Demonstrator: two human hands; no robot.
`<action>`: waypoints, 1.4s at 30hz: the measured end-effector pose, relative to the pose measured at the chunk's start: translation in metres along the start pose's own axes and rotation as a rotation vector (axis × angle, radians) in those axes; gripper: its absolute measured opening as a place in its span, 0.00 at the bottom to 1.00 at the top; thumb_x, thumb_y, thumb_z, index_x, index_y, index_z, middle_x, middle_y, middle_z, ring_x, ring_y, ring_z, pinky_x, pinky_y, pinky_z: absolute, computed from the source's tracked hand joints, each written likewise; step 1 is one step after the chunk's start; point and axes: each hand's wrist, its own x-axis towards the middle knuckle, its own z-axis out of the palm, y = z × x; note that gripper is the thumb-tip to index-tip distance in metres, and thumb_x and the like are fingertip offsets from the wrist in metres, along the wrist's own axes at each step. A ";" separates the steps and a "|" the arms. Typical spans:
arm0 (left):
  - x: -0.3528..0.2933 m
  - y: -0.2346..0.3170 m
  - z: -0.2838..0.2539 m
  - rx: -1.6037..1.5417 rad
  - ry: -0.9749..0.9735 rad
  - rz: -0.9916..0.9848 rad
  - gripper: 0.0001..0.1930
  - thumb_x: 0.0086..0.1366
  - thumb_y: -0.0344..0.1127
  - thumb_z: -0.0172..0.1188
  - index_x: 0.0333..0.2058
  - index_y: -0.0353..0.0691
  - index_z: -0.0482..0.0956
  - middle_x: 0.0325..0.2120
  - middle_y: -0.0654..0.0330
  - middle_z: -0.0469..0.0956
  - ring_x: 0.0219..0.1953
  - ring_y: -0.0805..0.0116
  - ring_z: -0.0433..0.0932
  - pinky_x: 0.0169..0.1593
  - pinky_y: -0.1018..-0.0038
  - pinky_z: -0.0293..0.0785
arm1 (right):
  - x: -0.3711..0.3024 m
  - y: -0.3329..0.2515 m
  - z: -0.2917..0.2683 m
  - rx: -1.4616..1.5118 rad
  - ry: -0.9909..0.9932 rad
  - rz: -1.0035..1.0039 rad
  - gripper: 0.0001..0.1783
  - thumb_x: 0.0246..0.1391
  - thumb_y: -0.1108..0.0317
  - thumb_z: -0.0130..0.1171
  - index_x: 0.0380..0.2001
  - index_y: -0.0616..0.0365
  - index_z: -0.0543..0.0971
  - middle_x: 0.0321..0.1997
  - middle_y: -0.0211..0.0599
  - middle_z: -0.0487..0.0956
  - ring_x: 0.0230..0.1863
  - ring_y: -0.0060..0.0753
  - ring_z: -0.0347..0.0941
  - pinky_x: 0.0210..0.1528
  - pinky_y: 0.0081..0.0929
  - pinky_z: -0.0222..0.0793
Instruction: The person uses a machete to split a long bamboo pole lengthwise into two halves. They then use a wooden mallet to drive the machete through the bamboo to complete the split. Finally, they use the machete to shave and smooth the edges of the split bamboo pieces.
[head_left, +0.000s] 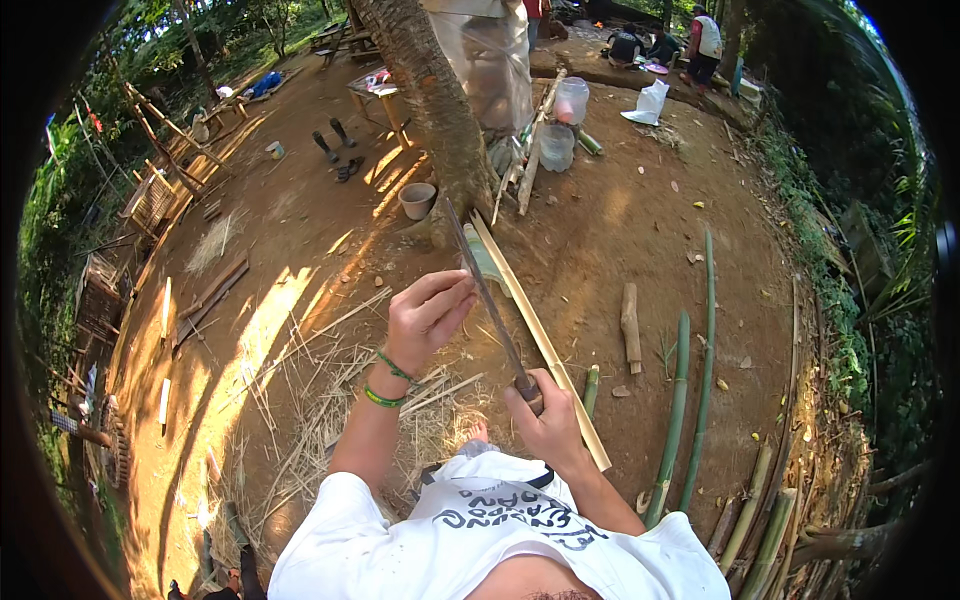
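A long machete (489,308) with a dark, narrow blade points up and away in front of me. My right hand (550,420) is wrapped round its brown handle (528,392). Farther up the blade, the fingers of my left hand (430,312) are closed in a pinch against it. Two green and yellow bands circle my left wrist. Just beyond the blade, a long pale split bamboo strip (545,345) slants from the tree foot down past my right hand. A wider piece of green bamboo (487,262) lies partly behind the machete and the strip.
Thin shavings (330,420) litter the ground to the left. A tree trunk (440,110) rises ahead, with a bucket (417,200) at its foot. Green bamboo poles (675,400) and a short log (630,328) lie to the right. Several people (705,45) are far off.
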 end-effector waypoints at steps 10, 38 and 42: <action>0.021 -0.014 -0.014 -0.007 -0.198 0.062 0.13 0.58 0.25 0.72 0.43 0.34 0.85 0.43 0.51 0.84 0.34 0.60 0.86 0.35 0.68 0.84 | 0.008 -0.006 0.000 0.035 -0.013 0.004 0.13 0.62 0.63 0.65 0.35 0.63 0.76 0.16 0.34 0.74 0.17 0.23 0.70 0.22 0.30 0.63; 0.061 -0.029 0.004 -0.056 -0.257 0.189 0.13 0.58 0.26 0.73 0.42 0.35 0.83 0.41 0.49 0.83 0.34 0.54 0.85 0.34 0.67 0.84 | -0.001 -0.009 0.017 0.178 0.121 0.091 0.17 0.65 0.60 0.65 0.40 0.66 0.75 0.18 0.32 0.74 0.20 0.22 0.68 0.23 0.30 0.64; 0.063 -0.027 0.007 -0.061 -0.287 0.182 0.17 0.54 0.25 0.75 0.43 0.37 0.82 0.41 0.50 0.84 0.36 0.56 0.86 0.37 0.68 0.83 | 0.002 -0.006 0.020 0.079 0.175 0.025 0.18 0.65 0.60 0.65 0.42 0.66 0.74 0.20 0.36 0.76 0.20 0.27 0.71 0.25 0.33 0.67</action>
